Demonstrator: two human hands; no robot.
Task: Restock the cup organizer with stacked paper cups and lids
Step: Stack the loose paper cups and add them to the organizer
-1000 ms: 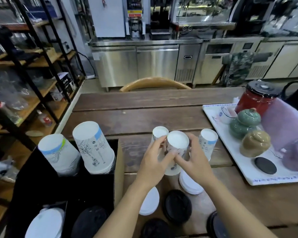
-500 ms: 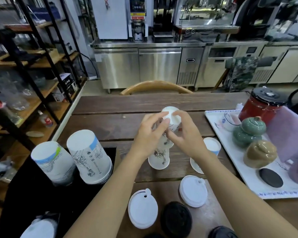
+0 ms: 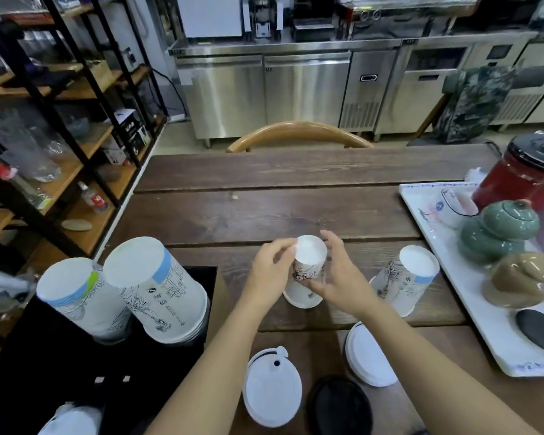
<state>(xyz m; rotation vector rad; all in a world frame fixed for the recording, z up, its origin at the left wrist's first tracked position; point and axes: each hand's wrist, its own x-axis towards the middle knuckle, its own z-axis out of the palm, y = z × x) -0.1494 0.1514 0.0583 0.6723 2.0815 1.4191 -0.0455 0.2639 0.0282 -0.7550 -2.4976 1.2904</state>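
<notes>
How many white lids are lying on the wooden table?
2: the near lid at front centre, the right lid just beyond it, rightward; others may be hidden underneath.

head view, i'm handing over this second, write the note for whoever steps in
Left hand and right hand both grip the small upside-down white printed paper cup stack mid-table.
One more upside-down white paper cup stands to its right, apart.
Done: two stacks of large white paper cups sit in the black cup organizer.
Left: small cups into the organizer, then the white plastic lids and the round black lid lying on the table nearer the person.
</notes>
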